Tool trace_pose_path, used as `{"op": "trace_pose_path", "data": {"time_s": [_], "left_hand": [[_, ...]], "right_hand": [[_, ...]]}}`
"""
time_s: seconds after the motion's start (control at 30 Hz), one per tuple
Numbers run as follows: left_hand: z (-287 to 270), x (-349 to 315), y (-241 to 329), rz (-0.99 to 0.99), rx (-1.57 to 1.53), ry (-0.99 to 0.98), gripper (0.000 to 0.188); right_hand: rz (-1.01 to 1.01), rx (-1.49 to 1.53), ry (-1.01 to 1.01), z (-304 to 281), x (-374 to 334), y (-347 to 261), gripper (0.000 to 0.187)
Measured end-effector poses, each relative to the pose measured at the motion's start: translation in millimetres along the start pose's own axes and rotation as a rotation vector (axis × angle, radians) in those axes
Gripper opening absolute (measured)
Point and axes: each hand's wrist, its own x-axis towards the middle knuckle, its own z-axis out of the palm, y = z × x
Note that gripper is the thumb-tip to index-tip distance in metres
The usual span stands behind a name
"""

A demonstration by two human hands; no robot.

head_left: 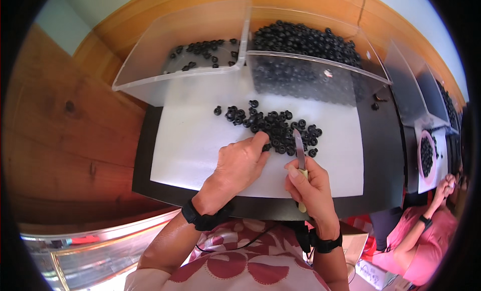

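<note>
A loose pile of small round black parts with knobbed ends [273, 123] lies on a white sheet [195, 156]. My left hand [239, 163] reaches to the near edge of this pile, its fingers curled and drawn together among the parts. A black part shows right beside the fingertips, but what is between them is hidden. In my right hand [313, 183] is a small knife [300, 153] with a yellow-green handle. Its blade points away from me, and the tip is at the pile's right part.
Behind the sheet stand two clear plastic bins: the left bin [135, 83] with some black parts, the right bin [376, 73] heaped with them. One stray part [375, 106] lies on the dark tabletop [383, 161]. At right, another person's hands [444, 186] are near a pink basin [421, 163].
</note>
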Motion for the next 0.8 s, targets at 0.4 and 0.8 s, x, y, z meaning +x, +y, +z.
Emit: {"op": "trace_pose_path", "data": {"time_s": [0.4,0.8], "left_hand": [[-113.2,-13.6,7.4,-0.245,-0.793,0.405,0.014],[-25.9,-24.4,16.5,-0.316,-1.123,-0.478,0.032]], "right_hand": [[-0.008,0.005,-0.001,-2.2,1.3,2.5,0.016],[-0.190,-0.079,-0.067,0.2,-4.1,5.7,0.019]]}}
